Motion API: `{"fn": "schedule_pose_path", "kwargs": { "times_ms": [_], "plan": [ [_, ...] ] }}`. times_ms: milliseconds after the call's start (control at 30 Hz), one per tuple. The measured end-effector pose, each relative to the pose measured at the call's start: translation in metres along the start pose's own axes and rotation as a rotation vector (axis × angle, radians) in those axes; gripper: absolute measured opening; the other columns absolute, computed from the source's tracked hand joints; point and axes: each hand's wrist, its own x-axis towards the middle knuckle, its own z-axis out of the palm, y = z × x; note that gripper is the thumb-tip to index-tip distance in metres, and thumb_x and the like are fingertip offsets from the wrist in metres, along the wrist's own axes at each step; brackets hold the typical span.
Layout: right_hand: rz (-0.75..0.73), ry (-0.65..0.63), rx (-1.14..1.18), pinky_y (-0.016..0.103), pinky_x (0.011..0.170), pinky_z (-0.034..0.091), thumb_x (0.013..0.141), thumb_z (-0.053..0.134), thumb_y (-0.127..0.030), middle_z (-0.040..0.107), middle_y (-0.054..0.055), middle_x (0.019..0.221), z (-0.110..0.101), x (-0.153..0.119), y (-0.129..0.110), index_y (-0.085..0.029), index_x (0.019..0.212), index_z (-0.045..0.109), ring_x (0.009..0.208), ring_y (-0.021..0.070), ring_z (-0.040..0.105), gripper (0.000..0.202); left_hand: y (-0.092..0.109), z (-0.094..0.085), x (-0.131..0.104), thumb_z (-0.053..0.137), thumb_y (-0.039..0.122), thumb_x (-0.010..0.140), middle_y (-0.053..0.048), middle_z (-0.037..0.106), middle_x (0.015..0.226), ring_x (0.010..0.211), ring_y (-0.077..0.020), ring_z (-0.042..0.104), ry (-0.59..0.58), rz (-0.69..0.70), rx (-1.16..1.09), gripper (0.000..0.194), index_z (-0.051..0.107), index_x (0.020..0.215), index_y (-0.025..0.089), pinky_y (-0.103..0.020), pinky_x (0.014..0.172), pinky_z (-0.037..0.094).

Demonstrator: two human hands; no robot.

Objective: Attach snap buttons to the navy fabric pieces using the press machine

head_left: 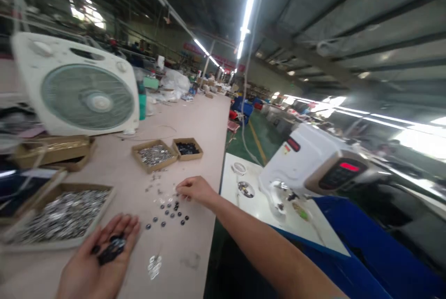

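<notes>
My left hand (pixel 101 259) is turned palm up and cupped, holding a pile of small dark round buttons (pixel 113 248). On the table, my right hand (pixel 197 190) has thumb and fingers pinched together beside small silver pieces. Whatever is between those fingertips is hidden. Between the two hands lie several loose dark buttons (pixel 167 212), spread apart. A patch of clear or silvery rings (pixel 154 266) rests closer to me. Beyond the right hand, small metal pieces (pixel 156 177) trail toward a cardboard box of silver metal parts (pixel 140 165).
A box of dark parts (pixel 199 156) adjoins the silver one. Left stands a larger tray of metal pieces (pixel 109 197), with a white box fan (pixel 130 81) behind. Right of the pinkish table (pixel 209 118) is a white machine (pixel 289 159) with a red display.
</notes>
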Motion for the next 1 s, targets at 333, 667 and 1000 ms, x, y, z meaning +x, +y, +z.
{"fn": "schedule_pose_path", "kwargs": {
  "times_ms": [333, 667, 1000],
  "plan": [
    [-0.231, -0.123, -0.388, 0.026, 0.075, 0.046, 0.083, 0.061, -0.02, 0.075, 0.003, 0.084, 0.002, 0.004, -0.015, -0.018, 0.084, 0.076, 0.077, 0.0168, 0.065, 0.016, 0.013, 0.013, -0.02, 0.048, 0.021, 0.093, -0.015, 0.07, 0.094, 0.094, -0.0267, 0.07, -0.03, -0.017, -0.109, 0.025, 0.068, 0.094, 0.006, -0.041, 0.083, 0.061],
    [-0.303, -0.125, -0.731, 0.023, 0.071, 0.043, 0.086, 0.06, -0.021, 0.076, 0.002, 0.091, 0.019, 0.012, -0.017, -0.021, 0.083, 0.077, 0.085, 0.0172, 0.066, 0.016, 0.016, 0.012, -0.023, 0.048, 0.022, 0.092, -0.015, 0.07, 0.093, 0.095, -0.0257, 0.069, -0.055, -0.013, -0.089, 0.025, 0.068, 0.093, 0.007, -0.041, 0.084, 0.061],
    [-0.237, -0.032, -0.823, 0.024, 0.063, 0.037, 0.078, 0.067, -0.024, 0.074, 0.001, 0.086, 0.024, 0.014, -0.019, -0.021, 0.081, 0.073, 0.078, 0.0169, 0.062, 0.007, 0.016, 0.012, -0.024, 0.049, 0.026, 0.091, -0.014, 0.07, 0.091, 0.095, -0.0253, 0.069, -0.071, 0.006, -0.068, 0.026, 0.068, 0.092, 0.007, -0.039, 0.085, 0.06]
  ]
}}
